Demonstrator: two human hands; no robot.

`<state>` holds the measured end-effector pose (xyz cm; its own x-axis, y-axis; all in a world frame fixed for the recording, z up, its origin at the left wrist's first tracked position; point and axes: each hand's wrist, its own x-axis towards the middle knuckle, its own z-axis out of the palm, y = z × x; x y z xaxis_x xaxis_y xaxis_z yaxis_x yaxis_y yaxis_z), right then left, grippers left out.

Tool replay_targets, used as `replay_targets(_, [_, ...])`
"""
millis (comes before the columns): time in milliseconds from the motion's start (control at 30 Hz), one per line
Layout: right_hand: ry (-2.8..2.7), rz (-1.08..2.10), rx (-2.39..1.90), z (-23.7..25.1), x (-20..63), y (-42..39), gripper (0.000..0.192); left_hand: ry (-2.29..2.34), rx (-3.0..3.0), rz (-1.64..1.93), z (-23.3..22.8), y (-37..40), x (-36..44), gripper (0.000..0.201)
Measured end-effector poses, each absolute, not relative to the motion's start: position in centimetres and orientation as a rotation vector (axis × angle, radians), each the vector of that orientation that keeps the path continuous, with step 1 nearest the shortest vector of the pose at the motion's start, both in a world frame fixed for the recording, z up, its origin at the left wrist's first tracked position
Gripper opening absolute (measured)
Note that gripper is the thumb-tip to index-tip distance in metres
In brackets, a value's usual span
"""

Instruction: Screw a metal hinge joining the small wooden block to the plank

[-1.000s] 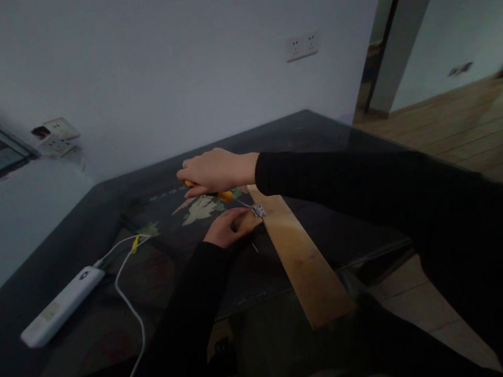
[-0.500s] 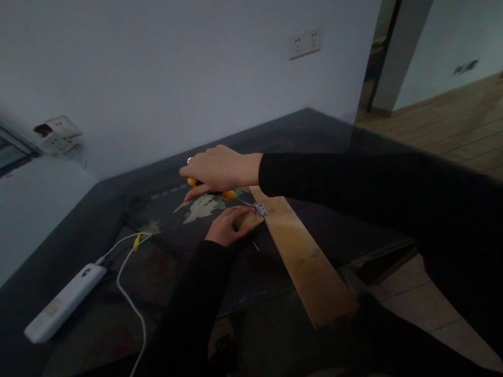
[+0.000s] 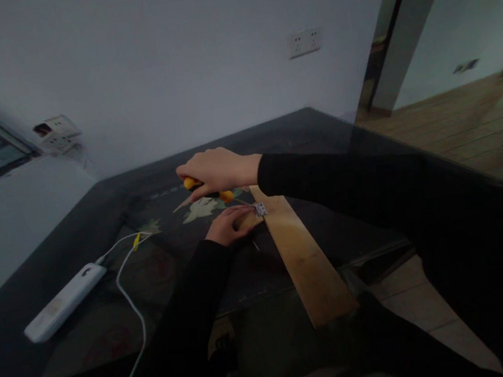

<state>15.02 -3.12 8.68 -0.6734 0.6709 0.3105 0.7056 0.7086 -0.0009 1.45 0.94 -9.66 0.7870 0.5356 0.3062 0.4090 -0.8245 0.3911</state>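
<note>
My right hand (image 3: 218, 171) is closed around the yellow and black handle of a screwdriver (image 3: 226, 196). The thin shaft slants down to the right toward a small metal hinge (image 3: 260, 209). This hinge lies across a long wooden board (image 3: 305, 256) and a short wood block (image 3: 249, 220). Fingers of my left hand (image 3: 228, 225) grip the block and reach up beside the hinge and the shaft's tip. The exact contact of the tip is hidden by those fingers. A small thin metal piece, perhaps a screw (image 3: 256, 246), lies just below the block.
A dark table (image 3: 319, 135) with a flower print carries the work, and the board overhangs its front edge toward my lap. To the left lies a white power strip (image 3: 66, 302) with a white cable (image 3: 132, 305). A wall with a socket (image 3: 305, 43) stands behind.
My right hand and the screwdriver handle have shifted slightly left, and the handle has turned a little. My left hand, the block and the board stay in place.
</note>
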Motion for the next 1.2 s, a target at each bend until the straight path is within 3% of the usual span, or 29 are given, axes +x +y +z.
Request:
replay_targets(767, [-2.546,-0.400,-1.177,8.03,14.36,-3.36,0.040,0.738,2.706,0.511,-9.08,0.83,1.50,0.055])
replay_targets(1033, [-2.595,-0.293,-1.191,7.96,14.65,-3.31,0.049,0.740,2.709,0.507,-9.22,0.80,1.41,0.056])
replay_targets(1200, [-2.612,-0.212,-1.200,7.94,14.66,-3.51,0.041,0.768,2.705,0.495,-9.22,0.82,1.43,0.055])
